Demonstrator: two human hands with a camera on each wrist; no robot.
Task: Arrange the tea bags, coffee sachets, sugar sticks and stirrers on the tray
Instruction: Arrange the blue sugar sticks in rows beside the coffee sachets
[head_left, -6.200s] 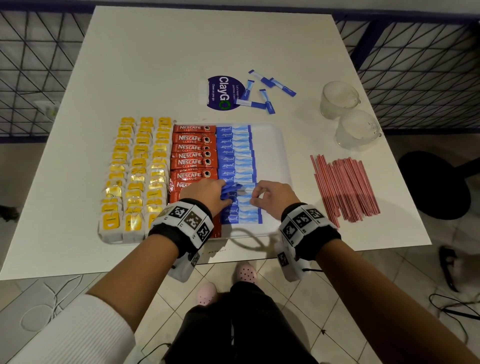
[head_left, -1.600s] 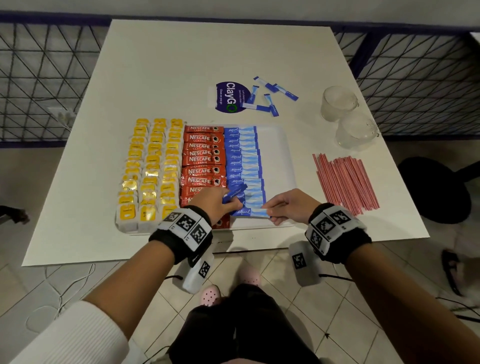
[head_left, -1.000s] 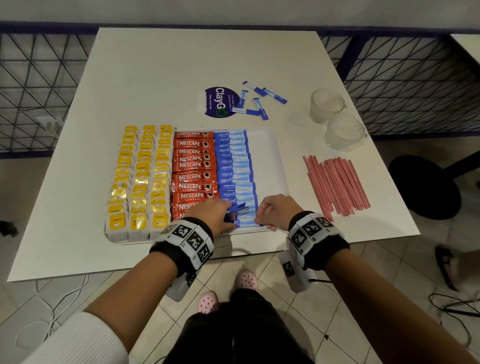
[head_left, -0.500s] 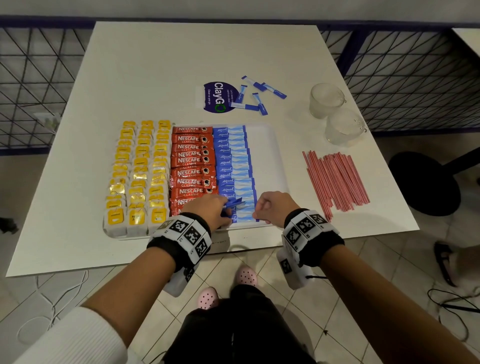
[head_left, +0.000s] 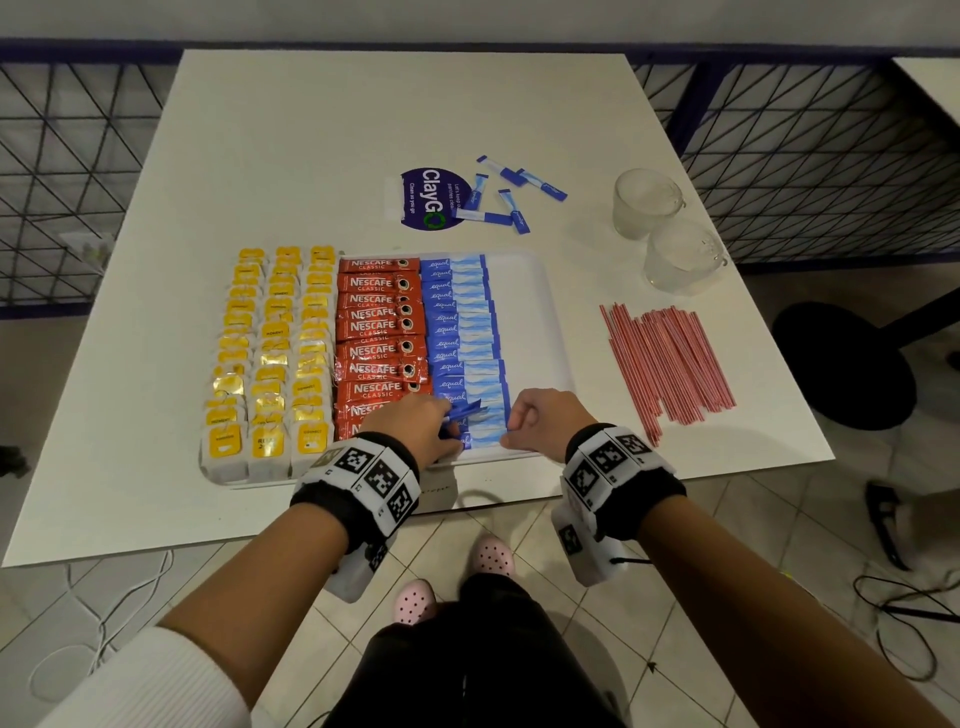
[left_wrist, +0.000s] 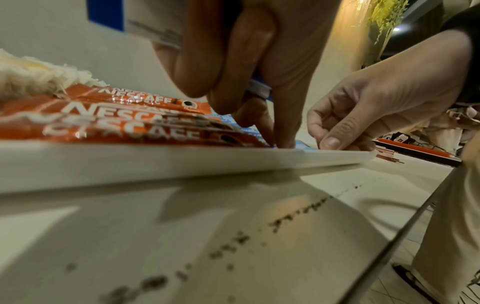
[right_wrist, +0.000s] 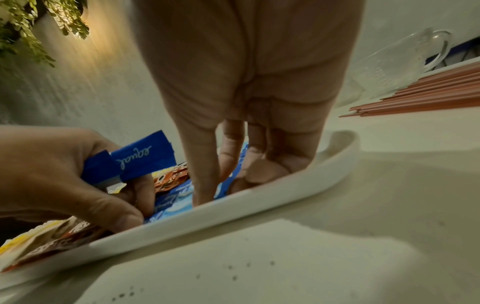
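Note:
A white tray (head_left: 540, 312) holds three columns of yellow tea bags (head_left: 270, 353), a column of red coffee sachets (head_left: 379, 332) and a column of blue sugar sticks (head_left: 462, 322). At the near end of that blue column, my left hand (head_left: 447, 421) grips a few spare sugar sticks (right_wrist: 140, 160) and touches the tray with one fingertip (left_wrist: 283, 142). My right hand (head_left: 511, 431) points its fingers (right_wrist: 205, 185) down and pinches the right end of the nearest sugar stick (right_wrist: 176, 195) lying in the tray. Red stirrers (head_left: 670, 364) lie on the table to the right of the tray.
Several loose sugar sticks (head_left: 509, 192) lie beyond the tray beside a round blue sticker (head_left: 431, 197). Two glass mugs (head_left: 644, 202) (head_left: 680, 254) stand at the back right. The tray sits close to the table's near edge (head_left: 467, 499). Metal grilles flank the table.
My right hand has drawn in from the right end of the last stick to the blue column's near end. The left hand has stayed put with its spare sticks.

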